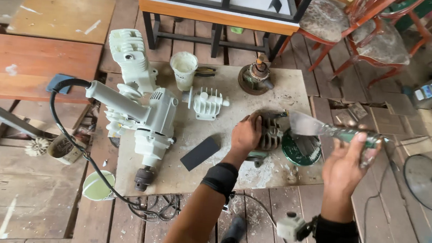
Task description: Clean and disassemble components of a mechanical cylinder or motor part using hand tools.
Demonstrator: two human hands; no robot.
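My left hand (245, 135) grips a dark ribbed metal motor housing (272, 132) on the worn work board (282, 93). My right hand (346, 168) is closed around the handle of a putty knife (310, 125), its wide blade pointing left over the housing. Under the blade sits a round green tin (300, 150). Both wrists wear black bands.
A white-painted electric drill (152, 126) with a black cable (66, 139) lies at the left of the board, beside white cast parts (207, 103), a white cup (183, 69) and a black sanding sheet (200, 153). A rotor part (255, 78) stands at the back. Chairs (362, 30) and a fan (426, 181) are at the right.
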